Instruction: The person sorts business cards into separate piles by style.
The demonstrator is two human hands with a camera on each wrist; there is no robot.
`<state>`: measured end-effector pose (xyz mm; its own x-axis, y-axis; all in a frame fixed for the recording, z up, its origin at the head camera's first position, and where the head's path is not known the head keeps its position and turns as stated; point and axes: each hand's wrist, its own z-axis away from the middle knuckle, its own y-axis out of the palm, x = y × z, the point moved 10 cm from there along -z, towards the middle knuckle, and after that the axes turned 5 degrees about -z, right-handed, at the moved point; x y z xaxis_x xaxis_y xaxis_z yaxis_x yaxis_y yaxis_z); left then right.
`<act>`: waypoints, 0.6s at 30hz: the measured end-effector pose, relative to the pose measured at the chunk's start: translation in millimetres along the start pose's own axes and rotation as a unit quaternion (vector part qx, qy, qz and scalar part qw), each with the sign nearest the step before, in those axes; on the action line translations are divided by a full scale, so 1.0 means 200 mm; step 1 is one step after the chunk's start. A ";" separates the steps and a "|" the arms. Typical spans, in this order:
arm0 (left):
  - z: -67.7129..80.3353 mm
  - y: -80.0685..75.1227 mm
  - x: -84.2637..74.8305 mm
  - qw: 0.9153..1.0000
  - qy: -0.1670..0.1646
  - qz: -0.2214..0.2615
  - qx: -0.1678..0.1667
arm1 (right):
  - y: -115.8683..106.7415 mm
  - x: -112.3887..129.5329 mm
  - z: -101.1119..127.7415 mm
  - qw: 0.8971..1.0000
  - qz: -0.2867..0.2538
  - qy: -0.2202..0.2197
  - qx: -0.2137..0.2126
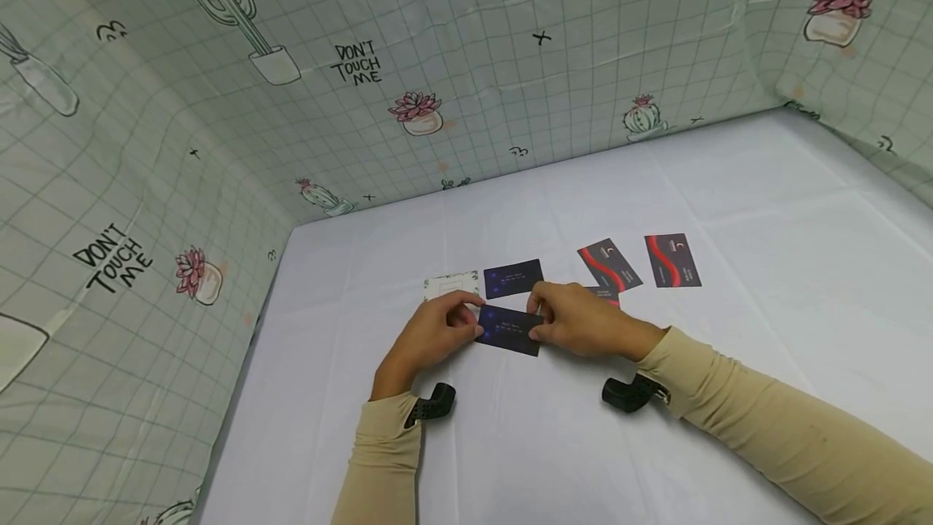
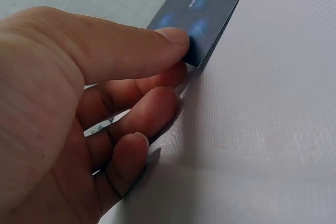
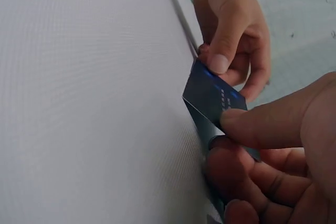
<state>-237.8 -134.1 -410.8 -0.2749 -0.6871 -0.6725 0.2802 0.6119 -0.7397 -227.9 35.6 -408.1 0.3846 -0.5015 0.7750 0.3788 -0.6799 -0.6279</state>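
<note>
Both hands hold one dark blue card (image 1: 510,330) just above the white table (image 1: 729,201). My left hand (image 1: 437,330) pinches its left end between thumb and fingers; the thumb lies on the card (image 2: 202,9) in the left wrist view. My right hand (image 1: 579,318) pinches the right end, thumb on top of the card (image 3: 212,98) and fingers beneath. A second dark blue card (image 1: 513,278) lies flat just beyond. A pale patterned card (image 1: 450,286) lies behind my left hand.
Two black-and-red cards (image 1: 609,265) (image 1: 672,260) lie to the right, and another card (image 1: 603,294) peeks out behind my right hand. Cactus-print cloth walls (image 1: 452,63) close in the table at the back, left and right.
</note>
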 end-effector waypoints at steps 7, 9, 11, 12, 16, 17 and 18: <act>-0.01 -0.03 0.03 0.999 -0.019 0.028 -0.036 | -0.04 -0.03 -0.02 0.997 -0.065 0.003 -0.042; -0.01 -0.03 0.03 0.998 -0.023 0.034 -0.046 | -0.06 -0.04 -0.02 0.996 -0.074 0.006 -0.054; -0.02 -0.03 0.03 0.997 -0.023 0.042 -0.053 | -0.08 -0.04 -0.02 0.995 -0.079 0.008 -0.064; -0.02 -0.04 0.03 0.997 -0.022 0.045 -0.056 | -0.08 -0.04 -0.02 0.994 -0.083 0.008 -0.068; -0.02 -0.04 0.01 0.996 -0.008 0.065 -0.068 | -0.11 -0.05 -0.02 0.992 -0.099 0.008 -0.084; -0.02 -0.05 0.01 0.995 -0.004 0.071 -0.071 | -0.12 -0.05 -0.02 0.990 -0.106 0.010 -0.087; -0.02 -0.05 0.00 0.994 0.000 0.076 -0.074 | -0.12 -0.06 -0.02 0.989 -0.116 0.013 -0.090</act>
<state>-244.4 -138.3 -403.4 -0.2390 -0.5829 -0.7766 0.1797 0.7594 -0.6253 -244.8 55.2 -401.4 0.2820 -0.3324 0.9000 0.2980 -0.8613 -0.4115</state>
